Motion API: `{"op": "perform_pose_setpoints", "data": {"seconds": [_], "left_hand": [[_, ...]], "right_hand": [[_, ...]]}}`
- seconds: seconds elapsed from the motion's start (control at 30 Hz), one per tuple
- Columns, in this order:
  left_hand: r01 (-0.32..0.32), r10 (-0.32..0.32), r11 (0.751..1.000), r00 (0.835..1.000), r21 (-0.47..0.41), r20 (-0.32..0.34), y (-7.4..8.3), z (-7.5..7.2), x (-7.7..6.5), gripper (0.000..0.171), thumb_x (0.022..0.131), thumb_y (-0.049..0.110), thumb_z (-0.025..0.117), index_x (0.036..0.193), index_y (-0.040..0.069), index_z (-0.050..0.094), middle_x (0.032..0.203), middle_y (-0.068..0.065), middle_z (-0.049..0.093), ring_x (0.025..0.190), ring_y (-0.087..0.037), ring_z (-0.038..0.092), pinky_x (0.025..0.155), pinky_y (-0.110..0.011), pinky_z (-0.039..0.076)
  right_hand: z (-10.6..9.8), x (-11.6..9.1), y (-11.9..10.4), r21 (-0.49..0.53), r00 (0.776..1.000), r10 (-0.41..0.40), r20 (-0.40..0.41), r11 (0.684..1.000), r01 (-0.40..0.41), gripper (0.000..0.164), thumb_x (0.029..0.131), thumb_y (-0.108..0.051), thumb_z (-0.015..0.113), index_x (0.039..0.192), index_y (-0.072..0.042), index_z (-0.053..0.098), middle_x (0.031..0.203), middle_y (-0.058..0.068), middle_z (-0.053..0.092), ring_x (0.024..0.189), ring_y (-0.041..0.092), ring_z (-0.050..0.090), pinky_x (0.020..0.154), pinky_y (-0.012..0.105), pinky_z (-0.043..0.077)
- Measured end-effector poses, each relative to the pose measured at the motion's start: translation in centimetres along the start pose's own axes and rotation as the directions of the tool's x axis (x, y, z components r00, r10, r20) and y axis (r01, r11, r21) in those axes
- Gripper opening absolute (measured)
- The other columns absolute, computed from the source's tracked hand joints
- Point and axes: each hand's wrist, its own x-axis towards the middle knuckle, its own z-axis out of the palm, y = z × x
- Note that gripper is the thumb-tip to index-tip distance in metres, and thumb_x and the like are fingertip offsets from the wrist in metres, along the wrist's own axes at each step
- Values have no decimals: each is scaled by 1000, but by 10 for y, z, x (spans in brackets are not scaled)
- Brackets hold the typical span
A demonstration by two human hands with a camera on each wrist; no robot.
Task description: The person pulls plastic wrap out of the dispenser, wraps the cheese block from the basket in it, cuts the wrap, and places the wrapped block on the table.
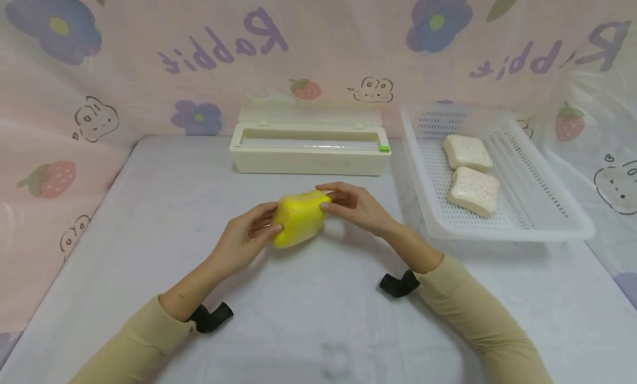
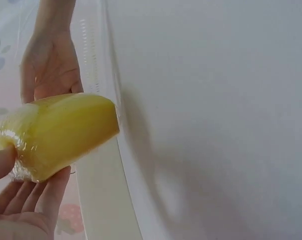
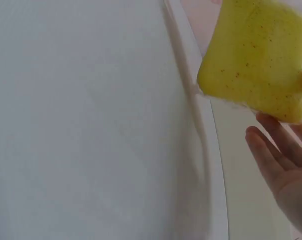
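Both hands hold up a yellow, softly rounded block above the table. Clear film wraps it, shiny and creased at one end in the left wrist view, and small dark specks dot its face in the right wrist view. The left hand pinches its left end between thumb and fingers. At the upper right corner the right hand has its thumb in front and fingers behind. Behind them stands a cream cling film dispenser, its lid raised, with a film roll inside.
A white perforated basket stands on the right with two pale speckled blocks of similar shape in it. Below each wrist hangs a black curved piece. A patterned curtain closes off the back of the white table.
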Motion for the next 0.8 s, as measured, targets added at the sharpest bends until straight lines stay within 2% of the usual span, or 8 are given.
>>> {"op": "perform_pose_setpoints", "data": {"seconds": [0.2,0.33,0.43,0.57,0.7,0.8], "left_hand": [[137,-137,982,991,-127,10,-2,-5,1,45,96,8,56,138,-5,44,135,-23,52,123,-35,54,94,-23,50],[218,-215,956,976,-197,37,-1,-10,0,47,100,14,50,143,-1,38,137,-22,51,121,-31,55,90,-17,50],[242,-239,939,970,-246,42,-1,-12,-1,47,102,15,45,146,1,34,138,-22,49,117,-28,56,87,-17,51],[245,-250,935,968,-255,12,-3,-12,-2,48,101,12,43,147,6,32,141,-20,47,119,-29,55,87,-17,51],[271,-285,935,958,-230,-30,-1,-12,-2,45,102,17,42,146,9,36,143,-16,47,121,-30,54,94,-27,51],[300,-315,926,949,-227,-30,1,-14,-2,47,102,23,46,146,10,39,143,-15,47,120,-30,54,93,-30,52]], "right_hand": [[7,-1,-3,123,999,-32,17,992,30,58,86,-3,69,139,-3,47,135,13,53,111,29,60,92,33,54],[10,-3,-5,111,1000,-8,-21,994,10,51,86,-5,70,134,-5,54,133,11,57,101,26,65,86,33,57],[13,-3,-7,110,995,64,-77,992,-56,43,85,-14,73,127,-9,61,125,8,63,91,23,69,80,37,58],[17,-1,-9,130,982,133,-133,985,-116,40,83,-20,76,120,-9,67,118,8,67,83,22,72,77,42,59],[21,0,-9,124,974,172,-147,980,-154,37,83,-22,76,116,-7,69,117,9,68,79,22,72,77,42,59],[23,2,-9,143,967,212,-144,971,-191,38,83,-25,76,115,-7,70,114,10,69,78,22,72,77,42,59]]}}
